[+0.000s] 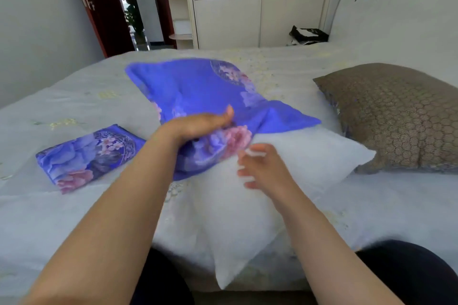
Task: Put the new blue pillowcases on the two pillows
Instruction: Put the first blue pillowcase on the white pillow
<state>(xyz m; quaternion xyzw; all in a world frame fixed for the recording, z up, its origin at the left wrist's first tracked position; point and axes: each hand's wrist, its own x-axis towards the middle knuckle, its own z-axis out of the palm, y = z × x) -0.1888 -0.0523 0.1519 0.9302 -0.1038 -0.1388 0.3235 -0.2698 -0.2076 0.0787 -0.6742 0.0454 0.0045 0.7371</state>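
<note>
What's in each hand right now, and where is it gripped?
The left hand grips the open blue pillowcase at its near edge, over the white pillow. The right hand is blurred, fingers spread above the pillow, holding nothing.

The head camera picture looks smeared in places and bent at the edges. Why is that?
Head view: the right hand and the blue pillowcase gripped by the left hand are motion-blurred, while the folded pillowcase and brown pillow stay fairly sharp. The wide lens bows the bed and the door. Light is soft daylight, without glare.
</note>
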